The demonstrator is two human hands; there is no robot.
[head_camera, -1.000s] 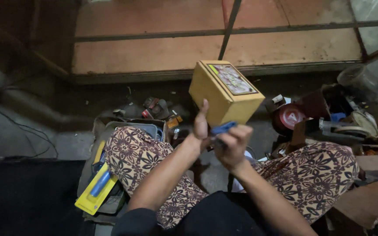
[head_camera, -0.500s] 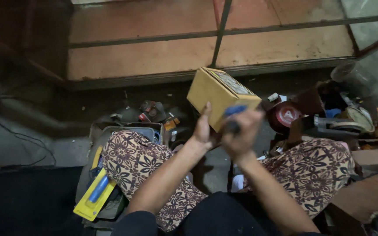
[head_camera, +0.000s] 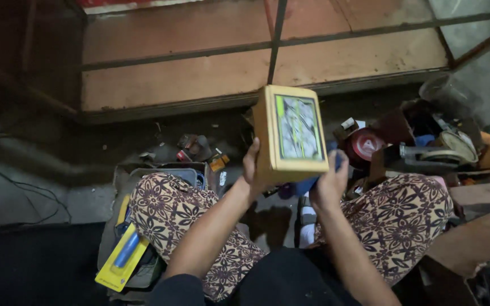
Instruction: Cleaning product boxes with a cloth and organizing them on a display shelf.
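Box [head_camera: 291,135] up, sealed; left hand [head_camera: 252,170] clamped on its side, right hand [head_camera: 327,184] gripping blue tool [head_camera: 307,184] underneath.

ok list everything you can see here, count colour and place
box: 1, yellow with a picture panel, held up in both hands
blister pack: 1, yellow with a blue tool, beside the left knee
tape roll: 1, red, on the floor at right
clutter: several mixed items, far right
metal frame: 1, dark bars over orange panels, top
patterned trousers: brown floral, both legs
left hand: fingers grip the box's left edge
right hand: grips a blue object under the box
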